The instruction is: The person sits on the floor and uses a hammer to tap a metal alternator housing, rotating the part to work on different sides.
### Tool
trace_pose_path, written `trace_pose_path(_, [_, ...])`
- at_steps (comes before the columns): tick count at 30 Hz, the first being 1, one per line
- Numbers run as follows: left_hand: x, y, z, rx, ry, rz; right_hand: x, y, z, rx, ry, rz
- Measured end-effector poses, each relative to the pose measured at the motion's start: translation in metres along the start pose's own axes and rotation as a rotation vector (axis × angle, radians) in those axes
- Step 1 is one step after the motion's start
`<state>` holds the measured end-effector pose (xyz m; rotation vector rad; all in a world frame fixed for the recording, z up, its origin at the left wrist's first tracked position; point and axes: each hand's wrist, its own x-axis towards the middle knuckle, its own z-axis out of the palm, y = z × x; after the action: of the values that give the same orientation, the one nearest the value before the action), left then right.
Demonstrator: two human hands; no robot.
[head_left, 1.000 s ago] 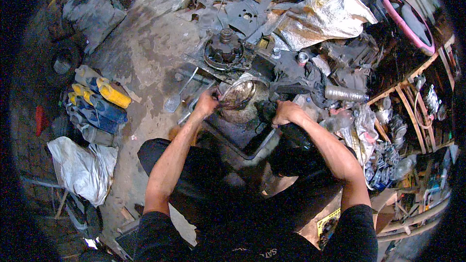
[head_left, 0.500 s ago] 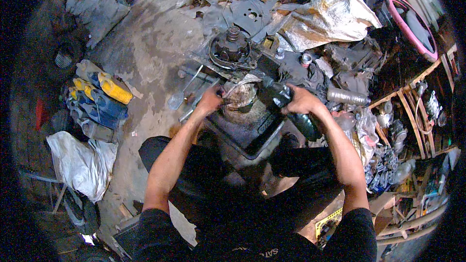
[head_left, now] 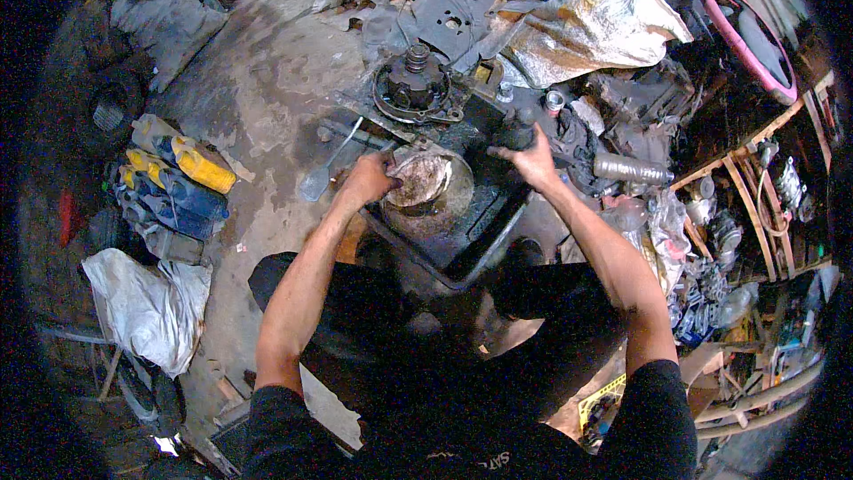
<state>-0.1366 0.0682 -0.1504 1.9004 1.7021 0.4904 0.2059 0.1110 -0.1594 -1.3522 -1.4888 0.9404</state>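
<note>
In a square black tray (head_left: 498, 243) in front of me sits a round, grimy dish (head_left: 425, 183) with a pale, stained inside. My left hand (head_left: 370, 180) is closed on its left rim, thumb and fingers pressed together there. My right hand (head_left: 533, 163) is at the tray's right far side, thumb to the left and fingers curled round a dark, rounded thing (head_left: 514, 132), whose kind I cannot make out. Just beyond the dish stands a greasy round metal part (head_left: 414, 89) with a coil spring on top.
A clear plastic bottle (head_left: 633, 169) lies to the right, near an open can (head_left: 554, 104). Yellow and blue containers (head_left: 200, 165) are grouped on the left floor above a white sack (head_left: 151, 302). A crumpled silvery sheet (head_left: 600, 27) and a pink-rimmed oval (head_left: 751, 40) lie farther off.
My right hand has moved away from me and slightly left; the dark bottle it held tilted over the tray's right side no longer shows there. The dish now lies more fully in sight.
</note>
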Motion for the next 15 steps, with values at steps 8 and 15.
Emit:
trace_pose_path(8, [-0.011,0.018,-0.012,0.014,0.032,-0.090,-0.027,-0.036,0.020,-0.329,-0.191,0.042])
trace_pose_path(15, [0.004,-0.021,0.001,0.101,0.123,-0.229,-0.020,-0.026,0.031,-0.394,-0.260,-0.022])
